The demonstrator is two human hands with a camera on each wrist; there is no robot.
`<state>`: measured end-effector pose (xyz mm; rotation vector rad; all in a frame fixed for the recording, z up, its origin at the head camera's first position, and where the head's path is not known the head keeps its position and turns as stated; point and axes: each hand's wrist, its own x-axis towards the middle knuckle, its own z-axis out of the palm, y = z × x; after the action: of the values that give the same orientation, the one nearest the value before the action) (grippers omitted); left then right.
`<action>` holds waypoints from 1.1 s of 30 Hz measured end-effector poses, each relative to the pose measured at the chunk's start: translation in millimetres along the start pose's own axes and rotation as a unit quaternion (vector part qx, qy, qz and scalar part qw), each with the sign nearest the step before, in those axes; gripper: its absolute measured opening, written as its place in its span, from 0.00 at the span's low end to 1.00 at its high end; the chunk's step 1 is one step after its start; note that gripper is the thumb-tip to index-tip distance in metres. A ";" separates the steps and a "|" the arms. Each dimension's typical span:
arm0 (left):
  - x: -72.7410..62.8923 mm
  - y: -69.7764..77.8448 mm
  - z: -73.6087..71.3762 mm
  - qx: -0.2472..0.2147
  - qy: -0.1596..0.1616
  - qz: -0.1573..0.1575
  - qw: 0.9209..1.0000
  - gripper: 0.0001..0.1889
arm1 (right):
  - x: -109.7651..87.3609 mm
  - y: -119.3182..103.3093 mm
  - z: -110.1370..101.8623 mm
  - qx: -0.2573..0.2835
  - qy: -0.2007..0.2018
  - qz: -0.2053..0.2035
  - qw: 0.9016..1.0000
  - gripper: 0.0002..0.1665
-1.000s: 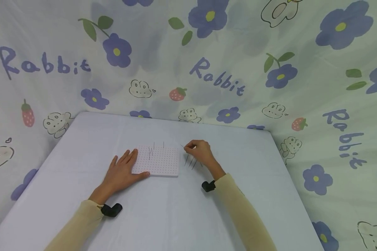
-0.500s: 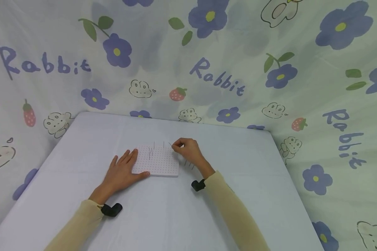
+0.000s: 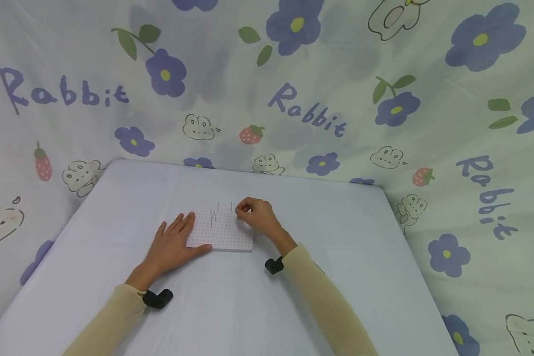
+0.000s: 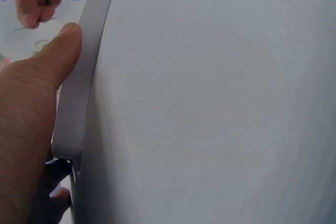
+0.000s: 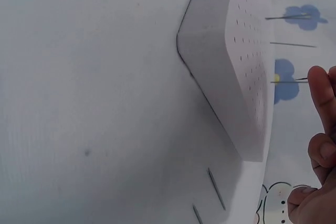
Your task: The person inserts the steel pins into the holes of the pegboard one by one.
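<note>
My left hand (image 3: 170, 249) lies with spread, straight fingers at the left side of a white board (image 3: 224, 235) dotted with small holes. Its thumb (image 4: 60, 56) touches the board's front side. Over the far right part of the board, my right hand (image 3: 261, 218) pinches a thin metal needle (image 5: 301, 79) between thumb and index finger. The needle's tip is near another needle (image 3: 232, 206) standing in the board; whether it is in a hole I cannot tell. Several more needles (image 3: 211, 217) stand in the board's far left part, some slightly tilted.
Loose needles (image 5: 216, 188) lie on the white tabletop (image 3: 338, 222) right of the board, mostly hidden by my right hand in the head view. A printed cloth (image 3: 231, 69) with flowers and rabbits hangs behind the table and along its sides.
My right hand has moved left with the needle, from above the loose needles to over the board's far right part. The left hand has stayed put.
</note>
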<state>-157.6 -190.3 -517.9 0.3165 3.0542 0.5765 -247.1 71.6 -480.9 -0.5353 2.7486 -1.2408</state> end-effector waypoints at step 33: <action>0.0 -3.3 3.3 -0.004 0.008 0.004 1.000 0.63 | -0.2 -10.3 27.1 -0.096 -0.014 -0.018 0.995 0.04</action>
<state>-158.1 -192.2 -522.2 0.3271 3.0669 0.5938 -238.2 46.1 -491.5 -0.6157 2.8632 -0.9737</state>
